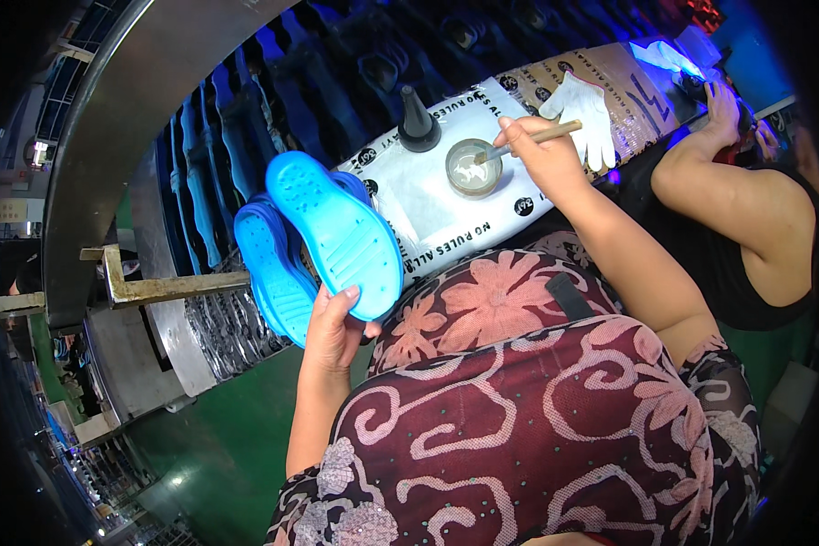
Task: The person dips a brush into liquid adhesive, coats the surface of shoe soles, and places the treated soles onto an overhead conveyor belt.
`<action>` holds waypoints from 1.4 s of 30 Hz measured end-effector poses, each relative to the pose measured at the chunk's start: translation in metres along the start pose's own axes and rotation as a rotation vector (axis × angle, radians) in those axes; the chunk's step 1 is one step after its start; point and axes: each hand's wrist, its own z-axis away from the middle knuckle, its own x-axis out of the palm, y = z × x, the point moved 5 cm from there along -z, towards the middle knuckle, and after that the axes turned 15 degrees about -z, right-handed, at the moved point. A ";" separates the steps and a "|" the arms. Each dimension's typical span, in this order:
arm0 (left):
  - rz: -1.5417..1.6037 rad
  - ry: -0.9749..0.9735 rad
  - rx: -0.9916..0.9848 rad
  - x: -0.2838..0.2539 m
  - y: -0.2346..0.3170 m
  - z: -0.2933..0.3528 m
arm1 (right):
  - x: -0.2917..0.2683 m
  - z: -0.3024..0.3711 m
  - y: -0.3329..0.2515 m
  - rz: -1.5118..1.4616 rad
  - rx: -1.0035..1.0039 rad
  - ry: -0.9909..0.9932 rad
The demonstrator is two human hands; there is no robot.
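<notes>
Floral-patterned clothing (482, 428) fills the foreground; beyond it the white-wrapped surface (432, 218) slants up to the right. At its left end, a blue sole (341, 232) is held up, long axis running upper left to lower right, one rounded end pointing away from the body. Bright blue, it has small holes toward the far end and slanting ridges nearer; a second blue sole (266, 264) sits close on its left. The left grip (335, 328) pinches the near end. White wrapping leaves room before the round bowl (475, 189). The right grip (546, 155) closes around a brush (553, 133), tip at the bowl.
</notes>
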 end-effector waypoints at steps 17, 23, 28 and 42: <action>-0.474 0.287 0.587 0.056 0.058 -0.008 | 0.058 0.053 -0.121 -0.028 -0.419 -0.333; -0.569 0.334 0.755 0.058 0.056 -0.008 | 0.075 0.057 -0.124 0.076 -0.611 -0.337; -0.610 0.375 0.850 0.054 0.057 -0.007 | 0.075 0.060 -0.126 0.196 -0.691 -0.317; -0.617 0.413 0.900 0.051 0.057 -0.004 | 0.072 0.061 -0.129 0.312 -0.745 -0.315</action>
